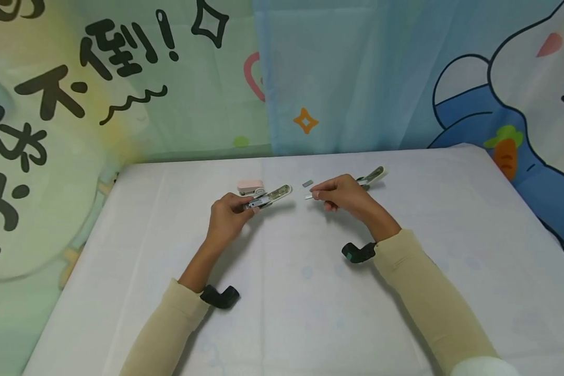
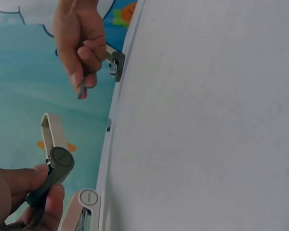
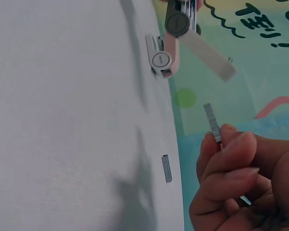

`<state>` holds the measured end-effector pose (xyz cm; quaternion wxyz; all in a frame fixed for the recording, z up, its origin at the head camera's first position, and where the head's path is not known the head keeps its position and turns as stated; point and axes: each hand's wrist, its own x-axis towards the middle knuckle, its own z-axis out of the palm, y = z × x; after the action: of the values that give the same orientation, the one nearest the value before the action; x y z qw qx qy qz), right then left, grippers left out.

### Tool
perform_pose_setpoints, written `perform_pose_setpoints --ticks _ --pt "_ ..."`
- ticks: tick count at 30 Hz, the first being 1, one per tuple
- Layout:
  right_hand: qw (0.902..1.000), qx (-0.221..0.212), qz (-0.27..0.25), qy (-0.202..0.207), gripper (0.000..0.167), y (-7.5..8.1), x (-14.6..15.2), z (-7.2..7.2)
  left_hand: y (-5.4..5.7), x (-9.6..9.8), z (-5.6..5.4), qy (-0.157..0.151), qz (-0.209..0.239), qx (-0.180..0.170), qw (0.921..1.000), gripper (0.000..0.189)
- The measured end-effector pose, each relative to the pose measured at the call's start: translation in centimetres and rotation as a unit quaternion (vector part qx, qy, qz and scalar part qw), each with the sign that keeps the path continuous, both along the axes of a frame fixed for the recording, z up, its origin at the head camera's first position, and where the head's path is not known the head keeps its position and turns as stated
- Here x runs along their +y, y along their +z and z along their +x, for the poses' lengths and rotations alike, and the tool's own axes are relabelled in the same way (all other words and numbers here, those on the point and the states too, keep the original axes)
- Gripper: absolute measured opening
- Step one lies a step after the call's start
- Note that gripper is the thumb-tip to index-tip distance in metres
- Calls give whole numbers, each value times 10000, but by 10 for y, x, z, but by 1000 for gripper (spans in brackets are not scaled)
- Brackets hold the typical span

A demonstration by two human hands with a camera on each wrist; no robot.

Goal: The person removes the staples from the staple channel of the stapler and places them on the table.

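Note:
My left hand point(image 1: 226, 219) grips a small dark green and white stapler point(image 1: 278, 194) above the table, its top swung up and away from the base. In the left wrist view the fingers and thumb hold this stapler point(image 2: 61, 163) by its dark base. Off to the right, my right hand point(image 1: 347, 197) pinches a short strip of staples point(image 3: 211, 120) between thumb and fingertips, most of the strip sticking out. A second staple strip point(image 1: 307, 183) lies on the table between the hands. Behind the left hand stands a pink stapler point(image 1: 249, 186), partly hidden by the held one.
Another opened stapler point(image 1: 375, 174) lies behind my right hand, partly covered by it. The white-covered table point(image 1: 291, 292) ends at the back against a printed curtain point(image 1: 348, 68). A black wrist mount point(image 1: 221, 296) juts from the left sleeve, another point(image 1: 357, 253) from the right.

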<state>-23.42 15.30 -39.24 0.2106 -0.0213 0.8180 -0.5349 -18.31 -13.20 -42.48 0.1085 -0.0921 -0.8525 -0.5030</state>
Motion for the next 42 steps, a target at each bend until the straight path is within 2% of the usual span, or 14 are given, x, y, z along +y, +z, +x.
perform_pose_setpoints --ticks 3,8,16,26,31,33,36,39,40,42 --pt "9994 -8 341 -83 25 -3 -4 -9 -1 -5 0 64 37 -63 10000 25" --pt "9963 94 849 -114 21 -8 -10 -22 -2 -8 -1 0 177 -73 9998 25" --pt "9835 212 1782 -214 17 -13 -17 -37 -1 -7 -2 -79 384 -159 9991 25" --pt "9698 426 2400 -124 16 -17 -16 -41 -6 -5 -3 -496 518 -670 9952 25" --pt "9645 677 2544 -198 17 -14 -14 -38 -9 -4 -4 -638 529 -740 9938 25" --pt "9632 822 2553 -192 18 -13 -13 -36 -10 -3 -4 -696 553 -736 9933 25" --pt "9671 1100 2295 10 22 -11 -11 -32 -10 0 -4 -766 618 -757 9923 25" --pt "9781 1337 1529 445 26 -9 -8 -23 -10 6 -3 -783 668 -762 9918 25" --pt "9812 1343 1234 629 28 -7 -7 -19 -6 9 -2 -793 667 -786 9915 26" --pt "9851 1282 685 918 31 -4 -6 -12 -6 16 -3 -757 674 -744 9921 26"
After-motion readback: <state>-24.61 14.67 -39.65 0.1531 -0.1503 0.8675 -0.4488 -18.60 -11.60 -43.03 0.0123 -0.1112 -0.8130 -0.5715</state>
